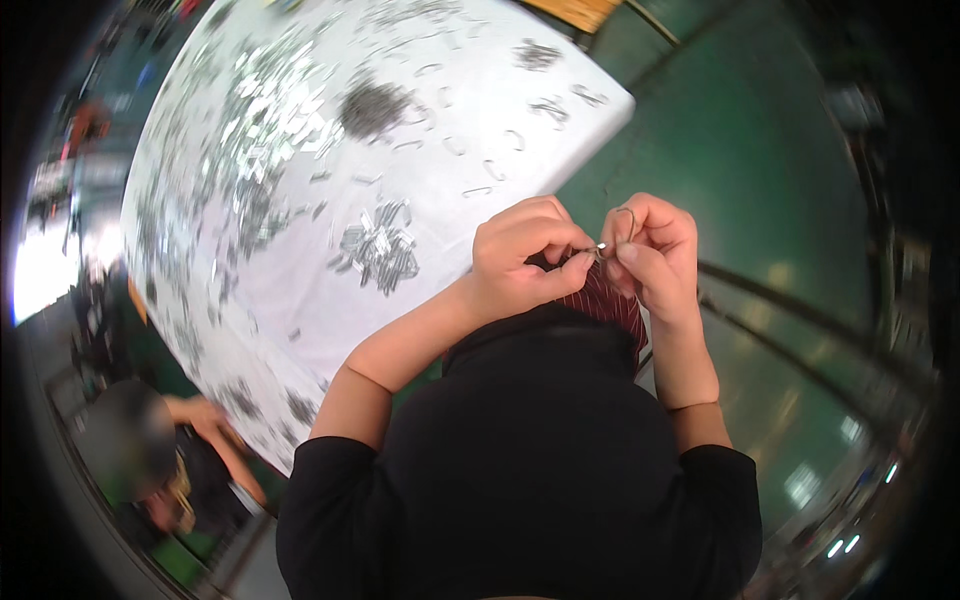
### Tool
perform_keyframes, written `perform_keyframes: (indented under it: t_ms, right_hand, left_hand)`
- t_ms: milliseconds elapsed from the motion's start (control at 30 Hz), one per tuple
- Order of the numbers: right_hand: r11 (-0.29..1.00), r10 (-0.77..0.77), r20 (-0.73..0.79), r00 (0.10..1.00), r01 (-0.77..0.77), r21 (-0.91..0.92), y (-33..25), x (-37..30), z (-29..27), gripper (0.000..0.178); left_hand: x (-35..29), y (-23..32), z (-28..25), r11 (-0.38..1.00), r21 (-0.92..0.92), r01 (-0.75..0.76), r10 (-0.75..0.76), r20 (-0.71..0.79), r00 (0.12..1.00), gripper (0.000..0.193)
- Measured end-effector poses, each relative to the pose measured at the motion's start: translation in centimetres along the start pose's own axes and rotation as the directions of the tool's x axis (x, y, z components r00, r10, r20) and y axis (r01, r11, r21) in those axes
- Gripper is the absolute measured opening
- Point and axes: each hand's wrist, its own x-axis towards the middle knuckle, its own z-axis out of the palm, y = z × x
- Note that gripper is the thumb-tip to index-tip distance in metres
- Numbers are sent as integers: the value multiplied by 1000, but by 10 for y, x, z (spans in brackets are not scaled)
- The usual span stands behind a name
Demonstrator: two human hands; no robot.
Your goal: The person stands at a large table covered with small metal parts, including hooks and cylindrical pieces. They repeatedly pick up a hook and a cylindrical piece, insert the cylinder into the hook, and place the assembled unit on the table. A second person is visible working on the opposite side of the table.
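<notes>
Off the table's near right edge, above my lap, both hands meet with their fingertips almost touching. My left hand [525, 250] is closed in a pinch on a small shiny metal piece [600, 247], mostly covered by the fingertips. Closed too, my right hand [655, 250] grips a thin curved wire hook [628, 212], whose bend rises above the fingers. The wire's lower end comes close to the metal piece; whether they are joined I cannot tell. On the table, nearest my left arm, lies a pile of small flat metal pieces [380, 250].
The white-covered table [300, 300] carries a dark heap [373, 108], scattered shiny metal strips [270, 115] and several loose wire hooks [495, 168]. Another person [150, 450] sits at the lower left, hands by the table edge. Green floor [740, 150] lies to the right.
</notes>
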Motion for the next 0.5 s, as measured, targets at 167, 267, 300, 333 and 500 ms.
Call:
perform_keyframes:
  t_ms: [167, 267, 300, 333, 500]
  right_hand:
    - [882, -450, -529, 720, 265, -389, -7, -60, 39, 4]
    - [508, -802, -419, 426, 119, -853, -3, -107, 62, 7]
    - [425, -844, -394, 363, 4, -905, -3, -122, 71, 8]
    - [480, -845, -460, 273, 9, -877, 0, -134, 79, 9]
    - [481, -876, -481, 48, -9, -877, 3, -196, 83, 6]
  left_hand:
    - [23, 12, 28, 973, -133, -186, 221, 336, 915, 15]
    - [23, 37, 59, 908, -306, -286, 406, 474, 782, 15]
    - [19, 45, 67, 905, -326, -272, 414, 533, 738, 16]
    - [14, 54, 79, 897, -353, -265, 431, 570, 699, 17]
    - [-10, 74, 143, 831, -551, -77, 497, 675, 546, 32]
